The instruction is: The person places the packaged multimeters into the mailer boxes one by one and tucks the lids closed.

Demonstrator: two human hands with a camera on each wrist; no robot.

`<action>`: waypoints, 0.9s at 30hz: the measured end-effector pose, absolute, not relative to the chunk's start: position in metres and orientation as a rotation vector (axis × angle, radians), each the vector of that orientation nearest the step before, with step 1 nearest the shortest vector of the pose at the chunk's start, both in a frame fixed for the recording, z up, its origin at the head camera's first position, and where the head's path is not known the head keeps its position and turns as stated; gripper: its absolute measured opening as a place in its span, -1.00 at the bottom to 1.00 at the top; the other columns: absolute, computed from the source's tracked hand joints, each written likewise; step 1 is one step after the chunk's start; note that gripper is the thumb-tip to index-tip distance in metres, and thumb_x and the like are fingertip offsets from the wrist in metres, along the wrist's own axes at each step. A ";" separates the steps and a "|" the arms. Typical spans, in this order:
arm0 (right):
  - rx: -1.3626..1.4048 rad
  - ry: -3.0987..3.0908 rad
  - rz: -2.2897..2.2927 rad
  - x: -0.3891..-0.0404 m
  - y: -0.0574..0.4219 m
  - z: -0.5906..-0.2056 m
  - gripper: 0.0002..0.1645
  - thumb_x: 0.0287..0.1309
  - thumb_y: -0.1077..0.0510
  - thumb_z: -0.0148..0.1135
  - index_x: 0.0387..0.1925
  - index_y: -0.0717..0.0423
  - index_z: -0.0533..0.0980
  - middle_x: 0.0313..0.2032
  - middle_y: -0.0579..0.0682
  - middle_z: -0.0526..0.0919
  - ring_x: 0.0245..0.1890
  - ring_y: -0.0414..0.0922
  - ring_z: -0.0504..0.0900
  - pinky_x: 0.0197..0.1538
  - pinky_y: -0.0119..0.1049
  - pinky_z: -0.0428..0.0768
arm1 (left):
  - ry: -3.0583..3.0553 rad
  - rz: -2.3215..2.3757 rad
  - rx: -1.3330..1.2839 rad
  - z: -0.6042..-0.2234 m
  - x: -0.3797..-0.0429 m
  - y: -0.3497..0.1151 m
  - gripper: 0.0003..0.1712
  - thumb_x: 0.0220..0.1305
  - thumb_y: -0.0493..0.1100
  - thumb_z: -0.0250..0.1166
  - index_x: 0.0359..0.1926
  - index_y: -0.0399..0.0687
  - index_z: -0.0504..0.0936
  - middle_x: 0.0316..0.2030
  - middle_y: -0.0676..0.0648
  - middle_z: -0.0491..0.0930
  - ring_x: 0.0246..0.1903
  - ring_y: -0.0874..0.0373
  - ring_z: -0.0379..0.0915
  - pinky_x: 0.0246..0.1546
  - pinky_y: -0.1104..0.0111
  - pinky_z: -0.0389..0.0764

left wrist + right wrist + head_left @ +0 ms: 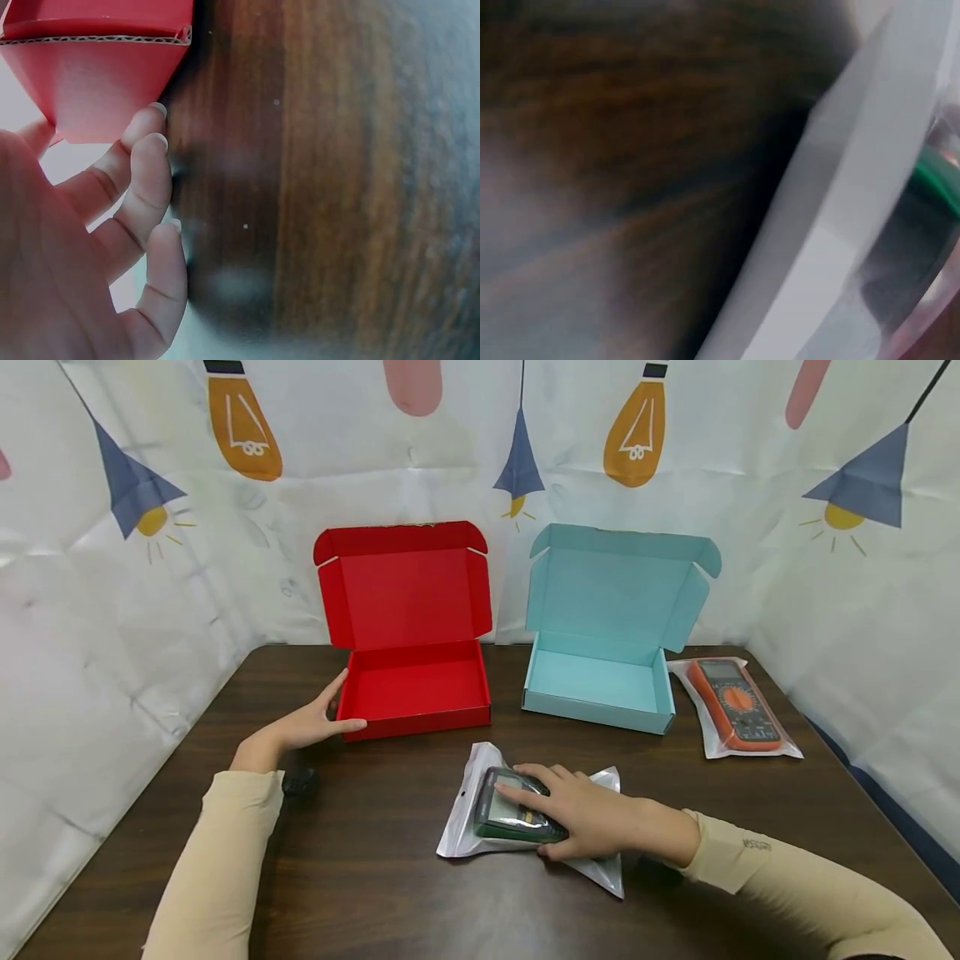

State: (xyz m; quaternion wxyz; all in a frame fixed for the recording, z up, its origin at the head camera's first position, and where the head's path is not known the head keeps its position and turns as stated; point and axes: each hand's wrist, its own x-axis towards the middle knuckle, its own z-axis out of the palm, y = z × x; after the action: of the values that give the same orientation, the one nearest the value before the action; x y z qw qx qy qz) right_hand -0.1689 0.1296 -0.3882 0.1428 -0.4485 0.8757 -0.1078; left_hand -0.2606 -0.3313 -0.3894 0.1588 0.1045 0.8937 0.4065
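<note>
My left hand touches the left side of the open red box, its thumb by the front corner and its fingers spread. The left wrist view has those fingers loosely bent at the tabletop, beside the box's corrugated wall. On the table's middle lies a dark green multimeter in a white-and-clear plastic bag. My right hand grips it from above, fingers over the screen side and thumb along the near edge. The right wrist view catches the bag close up and blurred.
A light blue box with its lid raised stands right of the red one. Beyond it, an orange multimeter lies bagged near the table's right edge. Fabric walls printed with lamps border the dark wooden table.
</note>
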 end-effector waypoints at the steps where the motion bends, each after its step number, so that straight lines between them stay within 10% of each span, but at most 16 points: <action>1: -1.292 2.527 -0.321 -0.169 0.131 -0.387 0.14 0.20 -0.12 0.43 0.63 -0.45 -0.04 0.54 -0.02 0.04 0.32 0.01 0.27 0.24 0.14 0.44 | 2.550 1.166 0.298 -0.389 -0.261 -0.331 0.34 0.32 0.09 0.34 0.61 -0.02 -0.55 0.51 -0.47 -0.19 0.37 -0.45 -0.07 0.20 -0.25 0.43; 27: -1.387 2.596 -0.377 -0.207 0.132 -0.329 0.20 0.10 -0.04 0.50 0.63 -0.33 0.01 0.52 0.06 0.10 0.28 0.06 0.30 0.10 -0.03 0.62 | 2.536 1.180 0.287 -0.389 -0.260 -0.333 0.33 0.33 0.09 0.34 0.61 -0.01 -0.56 0.51 -0.47 -0.18 0.37 -0.45 -0.04 0.21 -0.25 0.41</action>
State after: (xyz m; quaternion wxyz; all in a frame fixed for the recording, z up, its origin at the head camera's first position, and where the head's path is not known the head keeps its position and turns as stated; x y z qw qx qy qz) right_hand -0.2072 0.1325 -0.3291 0.0870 -0.4657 0.8715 -0.1265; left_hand -0.2601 -0.3326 -0.3886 0.1640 0.1006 0.8897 0.4140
